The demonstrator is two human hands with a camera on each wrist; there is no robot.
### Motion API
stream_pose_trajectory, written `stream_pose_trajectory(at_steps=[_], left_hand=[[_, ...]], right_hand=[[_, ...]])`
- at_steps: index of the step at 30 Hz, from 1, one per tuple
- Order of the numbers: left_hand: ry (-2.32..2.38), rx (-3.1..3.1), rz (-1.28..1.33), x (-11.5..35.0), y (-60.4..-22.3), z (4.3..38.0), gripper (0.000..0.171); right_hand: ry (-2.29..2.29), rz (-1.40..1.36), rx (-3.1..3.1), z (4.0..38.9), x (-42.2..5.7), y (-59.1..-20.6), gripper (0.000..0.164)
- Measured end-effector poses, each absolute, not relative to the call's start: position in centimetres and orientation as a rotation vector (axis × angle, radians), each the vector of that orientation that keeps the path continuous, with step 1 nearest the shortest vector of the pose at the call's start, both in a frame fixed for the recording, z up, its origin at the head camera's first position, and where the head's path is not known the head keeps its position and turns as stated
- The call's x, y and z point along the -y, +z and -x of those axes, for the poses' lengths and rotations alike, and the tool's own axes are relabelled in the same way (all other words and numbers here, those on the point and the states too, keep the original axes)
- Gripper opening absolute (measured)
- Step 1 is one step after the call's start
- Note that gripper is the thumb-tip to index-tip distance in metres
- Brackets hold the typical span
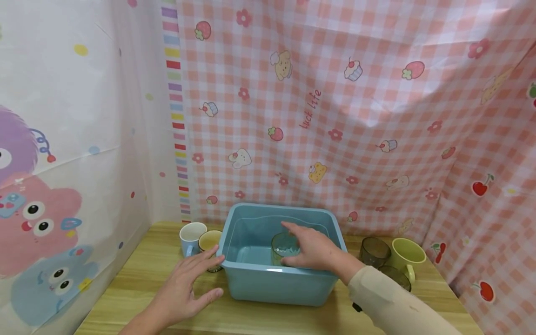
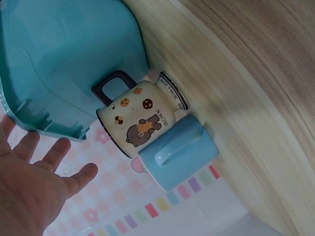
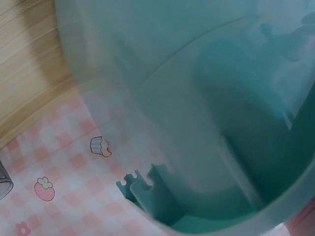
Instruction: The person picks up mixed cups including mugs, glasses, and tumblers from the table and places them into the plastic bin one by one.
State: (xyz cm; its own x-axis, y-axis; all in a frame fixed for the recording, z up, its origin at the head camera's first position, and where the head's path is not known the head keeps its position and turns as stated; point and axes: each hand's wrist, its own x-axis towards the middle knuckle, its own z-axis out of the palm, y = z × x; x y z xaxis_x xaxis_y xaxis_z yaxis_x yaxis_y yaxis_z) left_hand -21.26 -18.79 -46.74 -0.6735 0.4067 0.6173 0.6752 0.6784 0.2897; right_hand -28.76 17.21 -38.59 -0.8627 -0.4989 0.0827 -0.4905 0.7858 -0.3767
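Note:
My right hand reaches over the front rim of a blue plastic bin, thumb and fingers spread around a clear greenish glass inside it. The index finger extends above the glass's far rim, the thumb at its near side. At the bin's left rim, my left hand has its fingers extended and spread, fingertips right at the edge. Beside those fingertips stands a cream mug with a bear print, dark rim and dark handle. A light blue mug stands against it. The right wrist view shows mostly the bin wall.
Right of the bin, two dark tinted glasses, one at the back and one in front, stand near a yellow-green mug. The wooden table meets a pink checkered cloth behind and a white printed cloth at left.

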Motion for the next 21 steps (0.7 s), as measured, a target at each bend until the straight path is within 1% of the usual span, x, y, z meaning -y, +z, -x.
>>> stream_pose_trajectory(at_steps=[21], left_hand=[[-0.698, 2.385, 0.833, 18.8, -47.0, 21.4, 0.068]], right_hand=[[-0.651, 0.816, -2.887, 29.4, -15.6, -39.1, 0.091]])
